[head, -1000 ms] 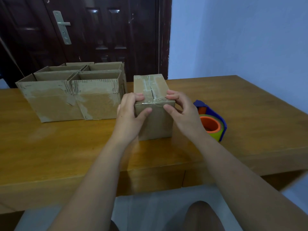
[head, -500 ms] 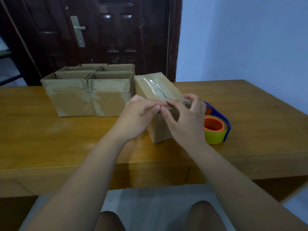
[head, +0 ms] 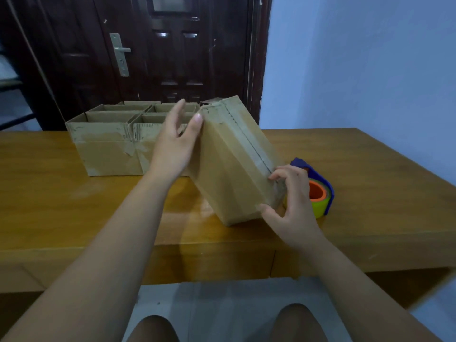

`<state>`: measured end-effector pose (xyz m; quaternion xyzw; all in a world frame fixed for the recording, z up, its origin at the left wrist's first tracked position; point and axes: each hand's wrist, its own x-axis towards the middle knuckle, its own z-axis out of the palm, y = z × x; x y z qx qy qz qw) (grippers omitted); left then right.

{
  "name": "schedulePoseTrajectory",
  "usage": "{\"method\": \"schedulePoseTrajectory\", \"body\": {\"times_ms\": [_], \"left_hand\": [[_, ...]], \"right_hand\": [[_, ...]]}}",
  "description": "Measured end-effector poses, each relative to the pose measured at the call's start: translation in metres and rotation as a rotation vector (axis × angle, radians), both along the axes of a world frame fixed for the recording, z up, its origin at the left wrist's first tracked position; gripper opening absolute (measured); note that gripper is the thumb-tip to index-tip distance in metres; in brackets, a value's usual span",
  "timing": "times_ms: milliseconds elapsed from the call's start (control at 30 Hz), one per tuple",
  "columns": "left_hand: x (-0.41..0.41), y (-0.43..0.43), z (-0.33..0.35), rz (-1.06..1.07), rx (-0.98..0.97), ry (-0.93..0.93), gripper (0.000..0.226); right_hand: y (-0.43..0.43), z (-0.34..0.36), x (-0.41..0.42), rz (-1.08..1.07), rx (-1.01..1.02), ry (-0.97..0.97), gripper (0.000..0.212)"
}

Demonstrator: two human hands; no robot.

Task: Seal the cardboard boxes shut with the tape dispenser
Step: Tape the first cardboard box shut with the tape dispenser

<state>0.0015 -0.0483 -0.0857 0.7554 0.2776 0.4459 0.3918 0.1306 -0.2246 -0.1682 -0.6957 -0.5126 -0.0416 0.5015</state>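
Note:
A closed cardboard box with clear tape along its top seam is tilted up off the wooden table, its near lower corner close to the tabletop. My left hand lies against the box's left side, thumb on the upper edge, fingers spread. My right hand pinches the box's near right end at the taped seam. The tape dispenser, blue with an orange core and yellow-green roll, lies on the table just right of the box, partly hidden by my right hand.
Several open-topped cardboard boxes stand grouped at the table's back left, touching each other. A dark door stands behind the table and a pale blue wall to the right. My knees show below the table's front edge.
The taped box has been lifted and tilted up, with its far end raised. My left hand shifted from the near end to the left side. The camera view rose slightly.

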Motion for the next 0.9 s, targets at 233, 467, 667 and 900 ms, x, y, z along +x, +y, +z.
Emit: {"method": "schedulePoseTrajectory", "body": {"times_ms": [233,467,667,900], "left_hand": [[-0.019,0.0,-0.013,0.115,0.108,-0.092,0.036],[-0.037,0.009,-0.037,0.046,-0.099,-0.105,0.02],[-0.042,0.003,-0.062,-0.044,-0.102,-0.146,0.046],[-0.034,-0.02,-0.094,0.122,0.517,0.115,0.05]], "right_hand": [[0.006,0.027,0.007,0.116,-0.055,0.162,0.051],[0.035,0.034,0.019,-0.233,-0.122,-0.05,0.034],[0.049,0.029,0.02,-0.317,-0.207,-0.065,0.039],[0.057,0.025,-0.003,-0.121,-0.07,-0.078,0.045]]}}
